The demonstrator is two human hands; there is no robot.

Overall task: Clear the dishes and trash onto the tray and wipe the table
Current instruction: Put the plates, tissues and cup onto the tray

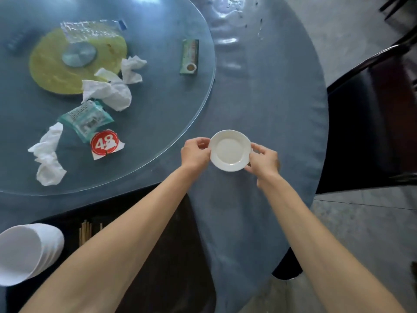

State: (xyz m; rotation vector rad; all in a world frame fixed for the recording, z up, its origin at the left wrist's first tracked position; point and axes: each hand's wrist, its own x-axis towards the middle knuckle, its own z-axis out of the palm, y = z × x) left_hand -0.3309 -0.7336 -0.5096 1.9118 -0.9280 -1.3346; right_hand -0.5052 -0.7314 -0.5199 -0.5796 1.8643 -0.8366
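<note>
A small white plate (229,150) is held over the blue tablecloth (259,98), just off the glass turntable's (176,105) edge. My left hand (195,153) pinches its left rim and my right hand (262,160) grips its right rim. A black tray (176,256) lies at the near table edge under my left forearm, carrying a stack of white bowls (29,251) and some chopsticks (86,231). On the turntable lie crumpled white napkins (112,89) (48,154), a teal wrapper (86,119), a red "48" tag (106,143) and a green packet (190,56).
A yellow-green mat (52,64) with a metal hub and a clear plastic sheet (88,30) sit at the turntable's centre. A dark chair (370,132) stands close at the table's right side. Grey tiled floor (365,227) shows beyond the table edge.
</note>
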